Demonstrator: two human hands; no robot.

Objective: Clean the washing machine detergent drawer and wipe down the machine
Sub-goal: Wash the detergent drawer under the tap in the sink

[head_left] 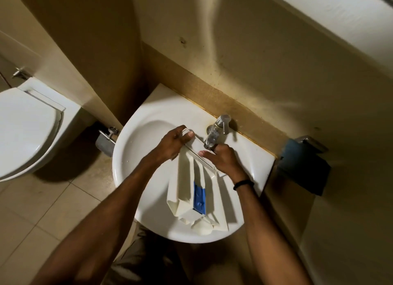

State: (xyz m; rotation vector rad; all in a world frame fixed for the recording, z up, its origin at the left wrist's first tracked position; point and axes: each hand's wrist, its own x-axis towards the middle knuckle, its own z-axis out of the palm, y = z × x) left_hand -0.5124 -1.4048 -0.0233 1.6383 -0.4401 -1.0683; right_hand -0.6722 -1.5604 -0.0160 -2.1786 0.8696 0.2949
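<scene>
A white detergent drawer with a blue insert lies tilted over the white sink, its front panel toward the tap. My left hand grips the left end of the drawer's front panel. My right hand holds the right part of that panel, just below the chrome tap. Whether water is running I cannot tell. The washing machine is out of view.
A white toilet with its lid down stands at the left. A chrome paper holder hangs left of the sink, and a blue holder is fixed at its right. Beige tiled walls close in behind.
</scene>
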